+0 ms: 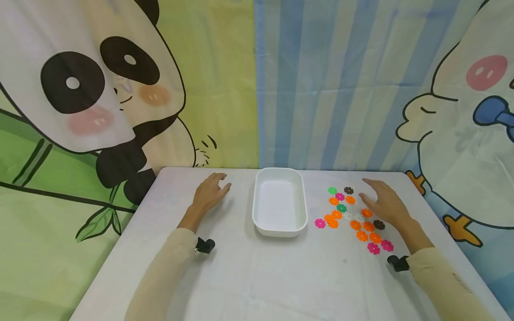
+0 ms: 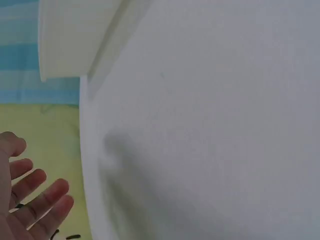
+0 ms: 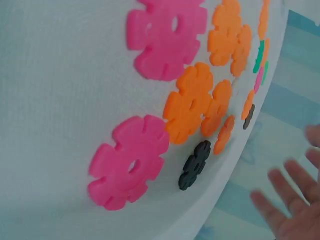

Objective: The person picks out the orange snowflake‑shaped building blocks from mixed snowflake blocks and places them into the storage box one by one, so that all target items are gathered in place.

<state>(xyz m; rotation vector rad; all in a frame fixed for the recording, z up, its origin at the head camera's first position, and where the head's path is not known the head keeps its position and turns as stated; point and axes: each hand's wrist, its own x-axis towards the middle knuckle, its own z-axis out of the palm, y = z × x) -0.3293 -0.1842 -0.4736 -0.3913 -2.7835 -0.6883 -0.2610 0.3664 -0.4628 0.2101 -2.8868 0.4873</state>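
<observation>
White tray (image 1: 279, 200) taken as reference; its long axis runs away from me, and it shows no contents. The flower-shaped discs (image 1: 355, 225) lie loose on the table (image 1: 249, 285), all to the right of the tray; being round, they offer no long axis. My right hand (image 1: 386, 203) is on the tray's right too, at the far side of the scatter, so most discs sit between it and the tray. Fingers extended and parted, nothing held. Nearest to it: a dark disc (image 1: 379, 224) and an orange disc (image 1: 366, 212). My left hand (image 1: 209, 194) is left of the tray, fingers loosely bent, holding nothing, with the tray between it and every disc. Judgement: the right hand is better placed for the discs.
</observation>
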